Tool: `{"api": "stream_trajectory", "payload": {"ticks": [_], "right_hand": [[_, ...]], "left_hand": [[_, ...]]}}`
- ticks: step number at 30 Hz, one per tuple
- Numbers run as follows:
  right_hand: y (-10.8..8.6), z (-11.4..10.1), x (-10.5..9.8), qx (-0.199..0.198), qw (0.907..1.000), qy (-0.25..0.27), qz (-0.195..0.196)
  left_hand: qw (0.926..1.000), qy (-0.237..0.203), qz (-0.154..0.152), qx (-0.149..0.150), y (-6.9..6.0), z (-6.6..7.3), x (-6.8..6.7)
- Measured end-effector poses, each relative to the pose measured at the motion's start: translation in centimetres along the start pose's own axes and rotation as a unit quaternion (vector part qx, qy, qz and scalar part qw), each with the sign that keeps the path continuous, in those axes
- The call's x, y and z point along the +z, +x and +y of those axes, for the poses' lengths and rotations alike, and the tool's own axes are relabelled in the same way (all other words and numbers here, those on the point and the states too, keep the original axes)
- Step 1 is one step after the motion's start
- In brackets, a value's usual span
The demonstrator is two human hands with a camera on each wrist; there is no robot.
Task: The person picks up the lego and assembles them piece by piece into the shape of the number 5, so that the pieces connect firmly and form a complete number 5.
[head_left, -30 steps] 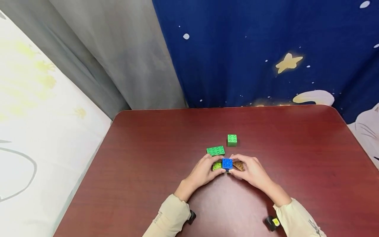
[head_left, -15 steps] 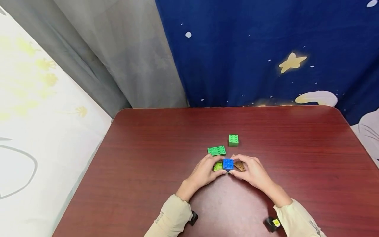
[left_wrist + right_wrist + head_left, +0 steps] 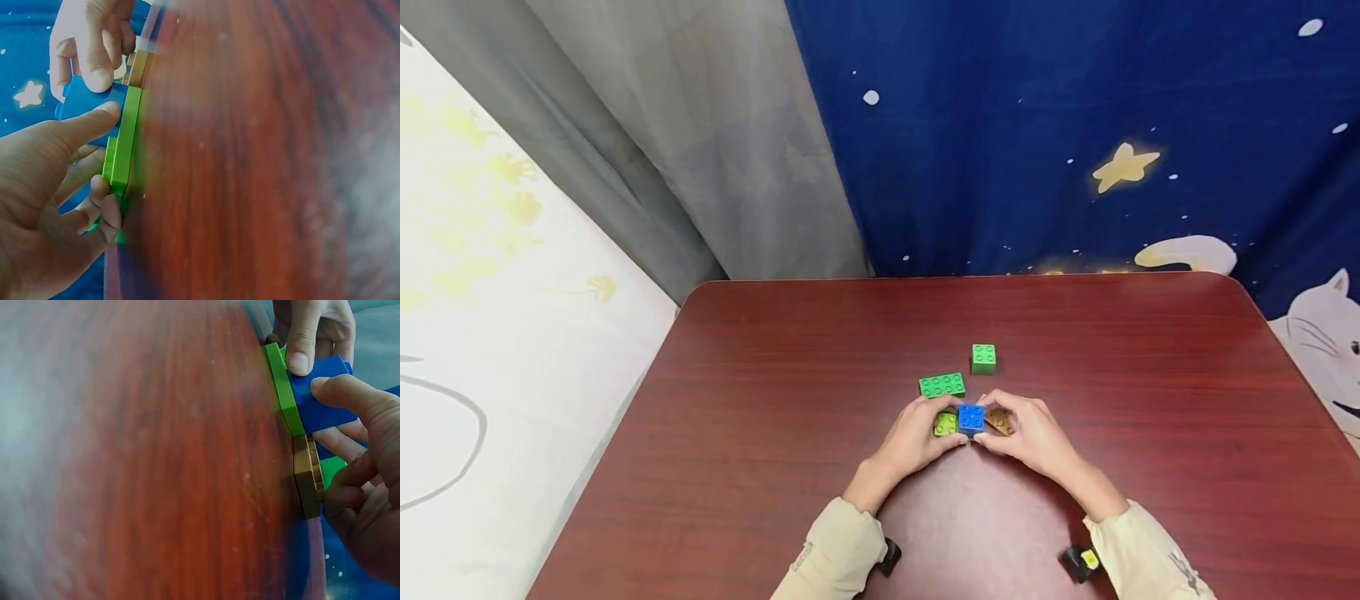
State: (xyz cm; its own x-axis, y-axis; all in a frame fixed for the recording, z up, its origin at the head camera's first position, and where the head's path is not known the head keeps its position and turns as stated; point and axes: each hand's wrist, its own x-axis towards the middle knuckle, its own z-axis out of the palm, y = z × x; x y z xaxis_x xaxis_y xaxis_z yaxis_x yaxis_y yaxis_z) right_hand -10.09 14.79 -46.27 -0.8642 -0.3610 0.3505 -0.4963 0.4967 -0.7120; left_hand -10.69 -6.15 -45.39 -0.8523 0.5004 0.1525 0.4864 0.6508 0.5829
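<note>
A blue building brick (image 3: 972, 419) stands on the right part of a lime-green building brick (image 3: 946, 424), studs facing up. My left hand (image 3: 913, 437) pinches the blue brick from the left, its thumb on the near face. From the opposite side my right hand (image 3: 1037, 437) pinches the same brick, thumb (image 3: 337, 387) also on the near face. Both wrist views show the lime-green brick (image 3: 128, 134) flat on the tabletop beneath the blue one. A brown brick (image 3: 305, 478) lies just right of it, partly behind my right fingers. The fingertips behind the blue brick are largely hidden.
Past my left hand lies a long green brick (image 3: 942, 385). Farther back stands a smaller, taller green brick (image 3: 983, 358). The dark red table (image 3: 760, 400) reaches a gray curtain (image 3: 760, 183) and a blue curtain (image 3: 970, 150) at its far edge.
The head view has shifted slightly. Both hands keep their hold on the blue brick, and no brick has visibly changed place on the table.
</note>
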Motion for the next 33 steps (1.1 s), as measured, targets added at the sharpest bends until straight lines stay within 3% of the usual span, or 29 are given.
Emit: {"api": "stream_trajectory", "payload": {"ticks": [17, 22, 28, 33], "right_hand": [[-0.4, -0.5, -0.2, -0.006, 0.9999, 0.004, -0.013], [-0.5, -0.6, -0.1, 0.004, 0.9997, 0.011, -0.019], [-0.5, -0.6, 0.0, 0.005, 0.9996, 0.013, -0.026], [-0.4, -0.6, -0.1, 0.002, 0.9995, 0.017, -0.027]], "left_hand": [[0.9998, -0.017, 0.007, 0.005, -0.6, 0.3, 0.3], [0.9989, -0.043, -0.016, 0.005, -0.8, -0.1, 0.1], [0.9951, -0.084, -0.052, -0.002, -1.1, -0.2, -1.4], [0.9953, -0.095, -0.008, -0.017, -1.3, -0.2, -3.6]]}}
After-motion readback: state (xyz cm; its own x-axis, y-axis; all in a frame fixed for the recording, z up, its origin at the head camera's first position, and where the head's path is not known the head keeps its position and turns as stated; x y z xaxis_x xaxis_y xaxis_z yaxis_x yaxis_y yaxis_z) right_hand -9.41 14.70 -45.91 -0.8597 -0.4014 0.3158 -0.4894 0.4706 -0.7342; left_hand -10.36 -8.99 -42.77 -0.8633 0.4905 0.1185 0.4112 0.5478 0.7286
